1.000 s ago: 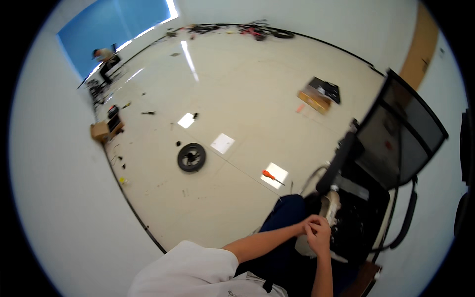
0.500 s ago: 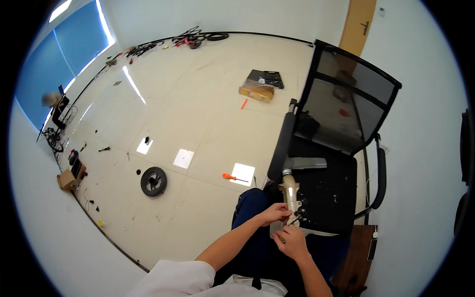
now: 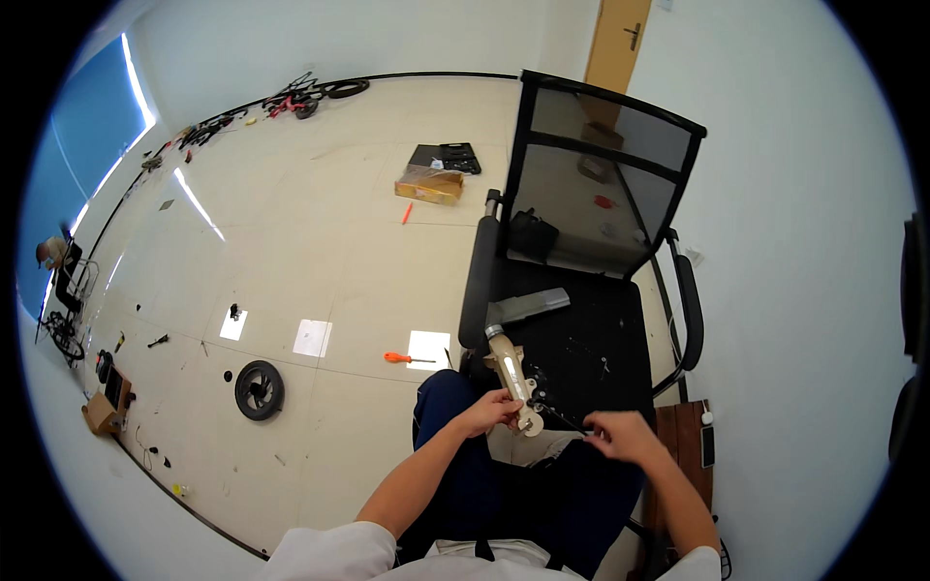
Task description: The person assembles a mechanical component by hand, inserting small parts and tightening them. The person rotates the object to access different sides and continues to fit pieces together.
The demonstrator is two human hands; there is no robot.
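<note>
A beige, tube-like part (image 3: 510, 366) with side lugs and a rounded lower end leans from the chair seat towards my lap. My left hand (image 3: 492, 412) is closed around its lower end. My right hand (image 3: 623, 438) is out to the right, its fingers pinched on a thin dark rod (image 3: 565, 418). The rod points back towards the beige part; whether its tip touches anything cannot be made out. Small dark pieces (image 3: 541, 397) lie beside the part. A flat grey piece (image 3: 530, 305) rests on the seat behind it.
The black office chair (image 3: 591, 334) stands before me, with mesh back and armrests. On the tiled floor to the left are an orange screwdriver (image 3: 399, 358), a small wheel (image 3: 259, 390) and a cardboard box (image 3: 429, 186). A wooden board (image 3: 683, 455) lies at the right wall.
My right hand has moved right, away from the beige part, drawing the thin rod with it. My left hand stays on the part. The view has turned right.
</note>
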